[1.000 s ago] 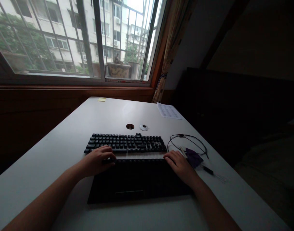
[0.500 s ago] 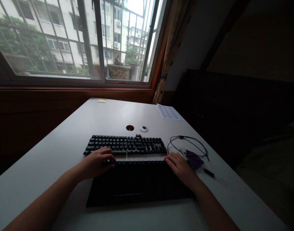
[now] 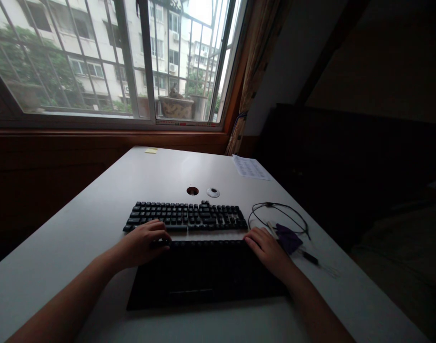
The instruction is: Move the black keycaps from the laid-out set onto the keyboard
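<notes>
Still left hand (image 3: 146,243), right hand (image 3: 267,248) hold black board (image 3: 203,271); little changed.

The keycaps (image 3: 205,214) and board (image 3: 207,271) are black, the table (image 3: 78,228) white, the cloth (image 3: 288,239) purple, the sticky note (image 3: 151,150) yellow.

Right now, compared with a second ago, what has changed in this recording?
Nothing visibly moved on the desk; the scene just sits slightly lower in view. The left hand and right hand stay at the dark panel, no grip visibly taken or released. The keyboard and paper stay put.
</notes>
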{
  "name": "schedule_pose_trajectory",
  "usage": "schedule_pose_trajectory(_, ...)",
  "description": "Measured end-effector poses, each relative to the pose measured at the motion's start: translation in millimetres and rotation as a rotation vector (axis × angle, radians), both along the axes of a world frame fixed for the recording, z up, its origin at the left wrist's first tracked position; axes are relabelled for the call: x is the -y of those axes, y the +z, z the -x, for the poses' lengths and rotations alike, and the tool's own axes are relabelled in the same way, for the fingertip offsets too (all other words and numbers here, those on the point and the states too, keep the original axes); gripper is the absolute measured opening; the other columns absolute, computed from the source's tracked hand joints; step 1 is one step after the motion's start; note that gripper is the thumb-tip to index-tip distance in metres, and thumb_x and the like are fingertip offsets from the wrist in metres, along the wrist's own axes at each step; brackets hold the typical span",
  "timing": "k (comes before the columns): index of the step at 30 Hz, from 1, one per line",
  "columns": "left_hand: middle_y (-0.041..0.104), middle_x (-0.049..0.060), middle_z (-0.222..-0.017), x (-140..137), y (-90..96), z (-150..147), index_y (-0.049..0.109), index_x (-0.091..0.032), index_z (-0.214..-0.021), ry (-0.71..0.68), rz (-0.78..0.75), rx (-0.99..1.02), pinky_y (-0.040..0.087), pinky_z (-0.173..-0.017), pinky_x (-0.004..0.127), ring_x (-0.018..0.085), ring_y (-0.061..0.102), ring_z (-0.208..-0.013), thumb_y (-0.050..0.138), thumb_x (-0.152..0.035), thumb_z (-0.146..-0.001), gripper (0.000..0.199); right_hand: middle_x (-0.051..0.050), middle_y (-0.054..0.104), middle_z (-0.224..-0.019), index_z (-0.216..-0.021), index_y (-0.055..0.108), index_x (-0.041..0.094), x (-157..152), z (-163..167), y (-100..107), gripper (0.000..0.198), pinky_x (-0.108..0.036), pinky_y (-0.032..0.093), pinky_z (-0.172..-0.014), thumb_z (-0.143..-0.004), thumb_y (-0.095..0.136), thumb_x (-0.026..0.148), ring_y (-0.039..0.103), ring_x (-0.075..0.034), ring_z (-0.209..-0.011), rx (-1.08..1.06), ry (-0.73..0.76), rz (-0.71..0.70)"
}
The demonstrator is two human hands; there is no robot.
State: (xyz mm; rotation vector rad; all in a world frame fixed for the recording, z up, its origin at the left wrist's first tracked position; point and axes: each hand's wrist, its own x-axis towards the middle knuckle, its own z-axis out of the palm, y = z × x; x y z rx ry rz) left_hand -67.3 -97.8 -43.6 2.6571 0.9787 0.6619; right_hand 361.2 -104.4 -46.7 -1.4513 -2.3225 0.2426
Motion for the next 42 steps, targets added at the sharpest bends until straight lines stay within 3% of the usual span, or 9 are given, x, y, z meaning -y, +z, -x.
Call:
schedule_pose_trajectory(17,0.064,0.006,-0.095,-0.1,-0.9,-0.2,0.068,-0.022,-0.101,-0.008,-0.021,-0.006,0.048,-0.074,0.031,0.021,0.059,-0.09,0.063,-0.024,-0.094,0.009,-0.007,0.067,-0.095,-0.091,0.064,0.024,0.3,0.7,0.4,0.022,-0.043,0.048,-0.088,-0.1,0.046,0.032,0.059,-0.025,-0.094,-0.008,-0.007,-0.005)
schedule_pose_trajectory(42,0.064,0.007,-0.094,0.0,0.1,-0.5,0.069,-0.021,-0.098,-0.008,-0.016,0.011,0.048,-0.073,0.031,0.021,0.059,-0.088,0.062,-0.026,-0.095,0.009,-0.007,0.066,-0.105,-0.113,0.061,0.026,4.9,-1.0,-2.1,0.022,-0.045,0.048,-0.096,-0.098,0.049,0.038,0.062,-0.026,-0.103,-0.124,-0.111,0.046)
